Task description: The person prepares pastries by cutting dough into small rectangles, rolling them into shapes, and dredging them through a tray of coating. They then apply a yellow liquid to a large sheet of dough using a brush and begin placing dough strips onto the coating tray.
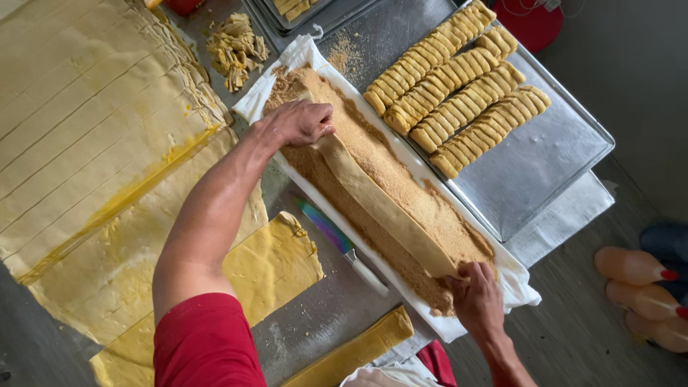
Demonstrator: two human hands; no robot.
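Nearest the camera, the right hand (479,295) pinches the near end of a long dough strip (383,208), fingers closed on it just above the brown sugary crumb (337,179). The strip lies lengthwise on that crumb bed, which is heaped on a white cloth (523,287) on the table (315,315). At the far end the left hand (297,122) is curled shut around the other tip, holding it slightly twisted. To coat well, it seems best to keep both ends taut and level, press the whole strip evenly into the crumb, and avoid stretching the thin middle, which could tear. A knife with an iridescent blade (337,240) lies just left of the cloth. Farther left spreads a scored dough sheet (86,122). Beyond the cloth, a metal tray (545,165) carries 4 rows of twisted pieces (459,86).
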